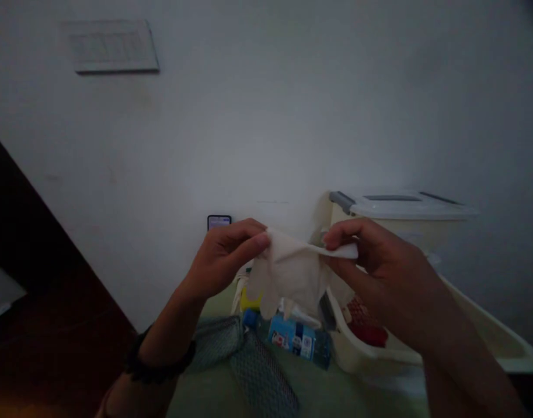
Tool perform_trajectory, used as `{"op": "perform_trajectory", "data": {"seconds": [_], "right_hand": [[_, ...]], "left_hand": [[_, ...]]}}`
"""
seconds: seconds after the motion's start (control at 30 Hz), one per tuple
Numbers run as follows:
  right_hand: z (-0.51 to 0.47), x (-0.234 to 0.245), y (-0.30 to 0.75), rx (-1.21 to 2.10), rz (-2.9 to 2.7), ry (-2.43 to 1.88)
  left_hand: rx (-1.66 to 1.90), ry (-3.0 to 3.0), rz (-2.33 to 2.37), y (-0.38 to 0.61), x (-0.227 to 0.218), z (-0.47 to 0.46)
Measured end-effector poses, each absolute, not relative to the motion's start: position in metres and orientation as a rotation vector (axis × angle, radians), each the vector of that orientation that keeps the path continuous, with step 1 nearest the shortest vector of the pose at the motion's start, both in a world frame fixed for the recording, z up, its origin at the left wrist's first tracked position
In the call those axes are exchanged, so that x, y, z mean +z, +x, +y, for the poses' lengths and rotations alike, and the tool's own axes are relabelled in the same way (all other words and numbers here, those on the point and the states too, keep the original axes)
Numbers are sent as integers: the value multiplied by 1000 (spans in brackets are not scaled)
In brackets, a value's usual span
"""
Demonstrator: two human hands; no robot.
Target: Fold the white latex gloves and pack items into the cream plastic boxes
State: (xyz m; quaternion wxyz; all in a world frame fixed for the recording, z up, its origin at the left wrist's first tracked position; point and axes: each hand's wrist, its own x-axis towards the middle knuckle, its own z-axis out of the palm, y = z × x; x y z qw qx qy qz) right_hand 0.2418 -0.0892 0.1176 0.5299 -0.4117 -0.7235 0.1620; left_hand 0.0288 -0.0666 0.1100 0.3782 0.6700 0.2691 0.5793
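A cream rubber glove (290, 273) hangs fingers-down in front of me, stretched by its cuff between both hands. My left hand (225, 255) pinches the cuff's left end with thumb and fingers closed. My right hand (375, 261) pinches the cuff's right end the same way. A dark bracelet (155, 363) circles my left wrist.
Below the glove a plastic bottle with a blue label (295, 339) lies on a pale green surface (336, 395), beside a grey-green cloth (253, 366) and a yellow item (248, 302). A cream tub (488, 337) holding something red (366, 325) sits right, a lidded container (401, 212) behind. A dark phone (219, 221) leans against the white wall.
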Motion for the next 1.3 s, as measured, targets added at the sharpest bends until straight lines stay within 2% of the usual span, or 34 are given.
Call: {"op": "perform_trajectory", "data": {"seconds": [0.13, 0.27, 0.5, 0.6, 0.83, 1.17, 1.3], "right_hand": [[-78, 117, 265, 299, -1796, -1052], [-82, 118, 281, 400, -2081, -995], [-81, 117, 290, 645, -2105, -998], [-79, 114, 287, 639, -2063, -1023], [-76, 118, 277, 504, -1941, -880], [-65, 112, 270, 877, -1613, -858], [-66, 111, 267, 951, -1596, -843]], "left_hand": [[1245, 2145, 781, 32, 127, -61], [1320, 2304, 806, 40, 122, -54], [1697, 1991, 705, 46, 109, -50], [1828, 1764, 616, 50, 111, -52], [1686, 1942, 595, 45, 113, -49], [1452, 1801, 715, 37, 109, -42], [1509, 1673, 712, 42, 110, -42]]}}
